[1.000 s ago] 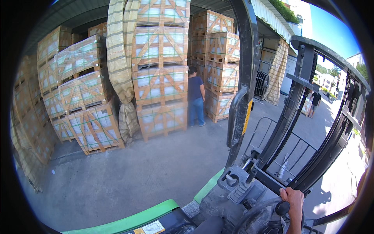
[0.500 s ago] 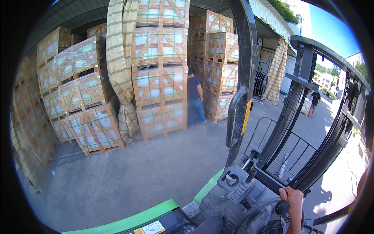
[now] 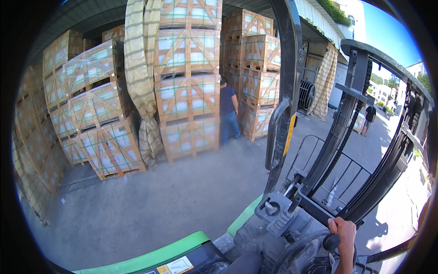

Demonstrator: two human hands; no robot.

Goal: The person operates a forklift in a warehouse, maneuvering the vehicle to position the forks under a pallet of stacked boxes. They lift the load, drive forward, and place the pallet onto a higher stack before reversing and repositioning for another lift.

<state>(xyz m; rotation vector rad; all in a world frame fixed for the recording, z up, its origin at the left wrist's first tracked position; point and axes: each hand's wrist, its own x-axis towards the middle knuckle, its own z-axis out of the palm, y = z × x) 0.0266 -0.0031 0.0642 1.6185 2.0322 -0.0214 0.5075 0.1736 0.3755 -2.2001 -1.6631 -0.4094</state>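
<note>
Right hand [image 3: 346,232] curls, hold unclear, beside 1 round black knob [image 3: 331,242] on 1 dusty dark steering wheel [image 3: 299,245]; left hand unseen.

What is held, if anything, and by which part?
Cannot be told: the curled right hand, beside the black steering-wheel knob, hides its grip; left hand unseen.

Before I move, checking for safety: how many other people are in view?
2: one person between crate stacks, another person seen through the mast. More may be hidden.
</note>
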